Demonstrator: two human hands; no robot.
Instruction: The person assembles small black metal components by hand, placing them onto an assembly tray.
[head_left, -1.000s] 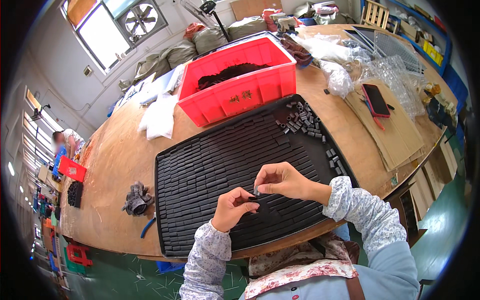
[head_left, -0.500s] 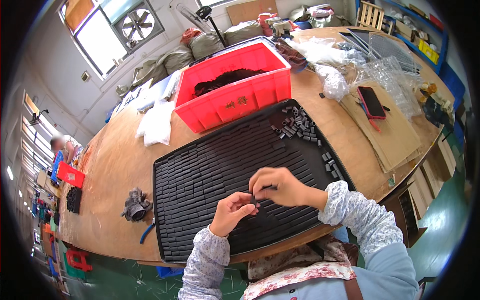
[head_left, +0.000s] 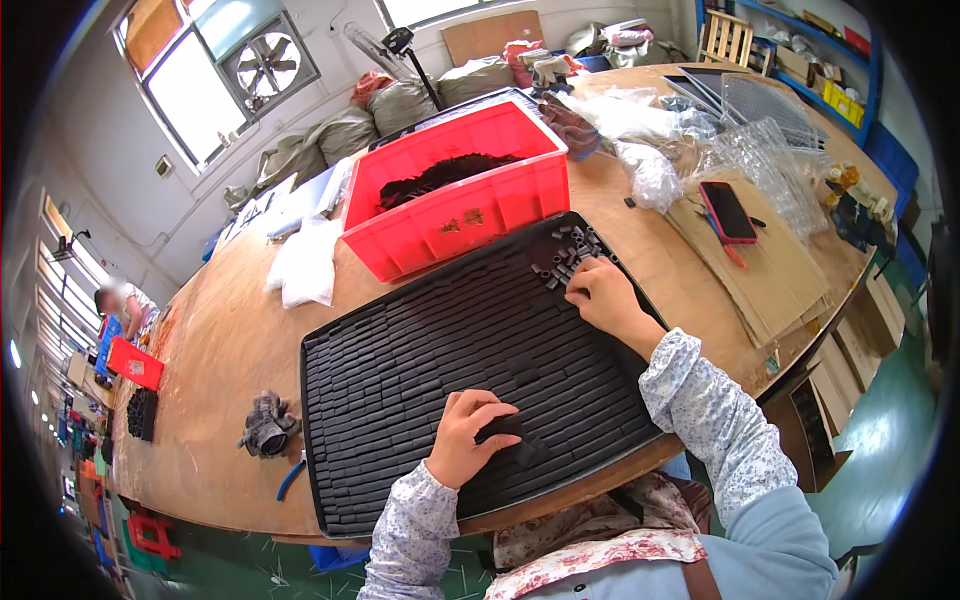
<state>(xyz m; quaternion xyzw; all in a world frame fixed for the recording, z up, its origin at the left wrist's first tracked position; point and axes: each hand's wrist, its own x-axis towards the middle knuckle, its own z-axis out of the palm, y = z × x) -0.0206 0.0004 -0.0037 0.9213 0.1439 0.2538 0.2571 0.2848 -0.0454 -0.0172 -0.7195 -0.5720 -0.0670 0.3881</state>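
A large black tray (head_left: 318, 420) lies before me, lined with rows of small black rectangular pieces (head_left: 400, 370). Over its near middle, my left hand (head_left: 466, 436) is closed with thumb and fingers round a small black piece (head_left: 497, 428). Toward the far right corner of the tray, my right hand (head_left: 612, 300) has its fingers bent down at a heap of short grey tubes (head_left: 567, 250). Its fingertips are pressed together among the tubes, and what they hold is hidden.
Behind the tray stands a red plastic bin (head_left: 455, 225) with dark material inside. A phone (head_left: 729, 212) lies on cardboard (head_left: 770, 285) at right, near clear plastic bags (head_left: 765, 160). Left of the tray are a grey bundle (head_left: 268, 425) and a blue-handled tool (head_left: 291, 479). A person (head_left: 135, 305) is far left.
My hands were together over the tray, working on a small dark piece. The right hand has moved away to the grey tubes; the left stays near its place, holding a black piece.
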